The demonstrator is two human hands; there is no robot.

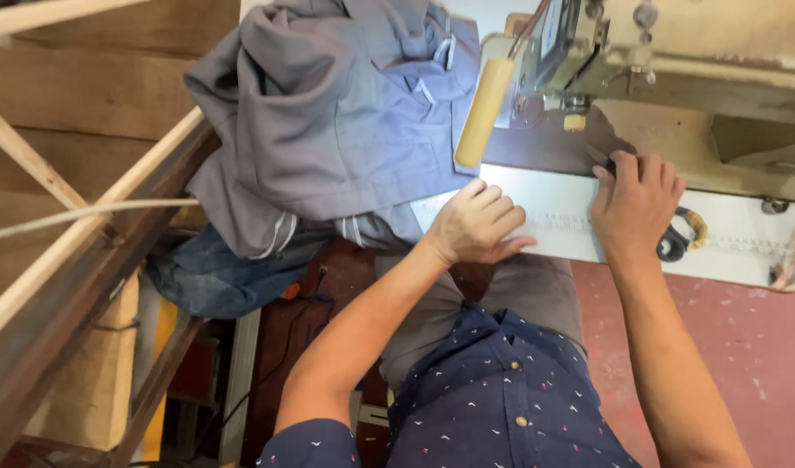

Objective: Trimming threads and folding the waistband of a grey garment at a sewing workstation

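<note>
Left hand: resting palm down on the front edge of the white desk, fingers loosely curled and pointing right — it grips nothing, only presses on the surface beside the grey cloth.
Right hand: laid flat on the desk with fingers spread forward toward the needle area; a thin dark tool shows at the fingertips, though whether it is actually gripped cannot be told.
Scissors: dark, with a wrapped handle loop, lying on the desk just beside the right hand's outer edge.
Grey garment: heaped at the left end of the desk, hanging over the edge, near the left hand.
Sewing machine: cream-coloured, standing at the back of the desk — above the right hand.
Denim cloth: bundled below the grey garment, off the desk.
</note>
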